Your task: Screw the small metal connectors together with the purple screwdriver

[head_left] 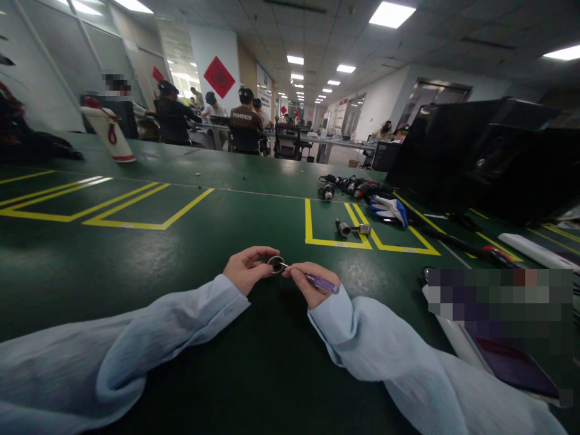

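Between finger and thumb, my left hand (248,269) grips a small round metal ring-shaped part (275,263), its dark hollow side turned toward me. My right hand (313,284) is closed around a screwdriver (322,283) with a translucent purple handle. The thin shaft of the screwdriver points left, its tip at the ring part's opening; whether it touches the inside I cannot tell. Both hands are just above the green table (217,374). Beyond my right hand, two metal cylindrical connectors (343,228) lie inside a yellow-taped square.
Farther right lie a white-and-blue glove (390,209), a bundle of dark cables with metal connectors (328,191), and a tablet-like device (512,362). Large black monitors (444,145) stand at the right. A white cup (111,133) is at the far left. Several people sit at desks beyond.
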A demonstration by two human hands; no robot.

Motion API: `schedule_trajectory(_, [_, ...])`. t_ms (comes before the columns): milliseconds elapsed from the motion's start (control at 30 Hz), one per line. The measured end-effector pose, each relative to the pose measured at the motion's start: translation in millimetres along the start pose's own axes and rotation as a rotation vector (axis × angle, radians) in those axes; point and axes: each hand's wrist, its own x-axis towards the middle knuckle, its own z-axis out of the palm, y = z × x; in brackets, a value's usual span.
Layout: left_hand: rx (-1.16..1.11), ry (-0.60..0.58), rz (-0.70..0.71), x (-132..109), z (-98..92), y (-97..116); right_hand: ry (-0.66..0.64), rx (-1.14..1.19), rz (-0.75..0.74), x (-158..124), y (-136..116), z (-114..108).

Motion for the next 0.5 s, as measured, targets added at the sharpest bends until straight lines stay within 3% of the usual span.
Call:
schedule_trajectory(233, [-0.006,-0.046,-0.001,-3.3,0.9,4.2,0.012,-0.037,-0.067,-1.2,10.7,3.2])
schedule_trajectory(500, [0.076,-0.012,0.032,-1.4,-0.4,5.3,-0.020,-0.074,-0.123,-1.3,8.9,4.7])
